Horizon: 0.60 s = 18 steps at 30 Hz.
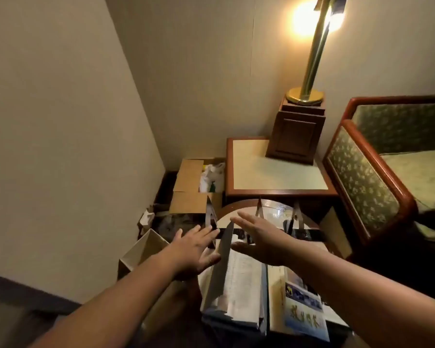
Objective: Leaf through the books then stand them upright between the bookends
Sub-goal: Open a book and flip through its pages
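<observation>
Room: dim corner, beige walls, a brass floor lamp glowing on a dark wooden pedestal, which sits on a square side table. Green patterned sofa off to the right, open cardboard boxes stuffed into the corner on the floor.

Surface: round glossy table with a wood rim, pretty crowded and reflective, so the far half is hard to read.

Books: an open book lies flat in the middle with one leaf standing up on edge, mid-turn I'd guess. To its right, a booklet with a blue cover lies flat too. Nothing standing upright yet as far as I can see.

Bookends: thin metal bookends stand near the far rim, left one clearest, with others that look similar further right. Blurry, so I can't count them for sure.

Left hand: my left hand is flat and spread, fingers open, resting by the left side of the upright leaf. Not pinching anything; looks like it's bracing that side.

Right hand: my right hand hovers over the far end of the open book, fingers spread, palm facing left, gripping nothing.

Why: both palms flank the raised leaf, like I'm steadying the page while leafing.

Progress: early, I reckon.
</observation>
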Available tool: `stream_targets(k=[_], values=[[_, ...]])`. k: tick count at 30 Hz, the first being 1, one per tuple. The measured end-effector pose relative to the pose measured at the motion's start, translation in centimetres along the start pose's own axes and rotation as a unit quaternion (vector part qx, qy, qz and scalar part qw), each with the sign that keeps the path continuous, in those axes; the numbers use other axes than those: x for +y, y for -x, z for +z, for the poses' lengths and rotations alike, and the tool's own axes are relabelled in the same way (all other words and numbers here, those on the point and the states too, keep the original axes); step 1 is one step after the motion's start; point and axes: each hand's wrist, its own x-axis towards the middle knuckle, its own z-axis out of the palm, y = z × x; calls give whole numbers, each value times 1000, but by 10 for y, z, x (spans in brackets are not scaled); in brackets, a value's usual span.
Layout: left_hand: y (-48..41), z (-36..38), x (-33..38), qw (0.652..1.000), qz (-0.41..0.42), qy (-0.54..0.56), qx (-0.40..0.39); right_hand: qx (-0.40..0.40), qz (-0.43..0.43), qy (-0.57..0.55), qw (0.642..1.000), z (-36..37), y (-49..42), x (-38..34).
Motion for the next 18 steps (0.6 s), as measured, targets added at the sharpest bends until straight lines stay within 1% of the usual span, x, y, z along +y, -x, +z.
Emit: stream_targets(k=[2, 3, 5, 7, 8, 10, 12, 14, 16, 18], values=[[-5, 31, -2, 1000, 12, 23, -3, 2, -29, 6, 1000, 24, -4, 1], [-8, 50, -4, 999, 10, 33, 5, 3, -30, 10, 1000, 37, -4, 3], [-19, 81, -8, 996, 10, 81, 43, 18, -15, -11, 1000, 57, -6, 11], [-32, 103, -10, 987, 22, 131, 89, 48, -5, -26, 998, 71, -7, 24], [-37, 113, -10, 983, 32, 144, 111, 57, 0, -24, 998, 77, -8, 33], [-48, 133, -8, 975, 52, 167, 134, 54, 4, 15, 998, 90, -8, 49], [-54, 148, -1, 969, 63, 181, 154, 30, 11, 44, 999, 105, -8, 62], [-57, 154, 5, 960, 57, 209, 177, 22, 26, 24, 999, 119, -9, 66], [-59, 159, 6, 955, 47, 223, 191, 47, 31, -5, 998, 130, -12, 65], [-58, 163, 6, 958, 37, 212, 190, 74, 29, -13, 997, 136, -8, 60]])
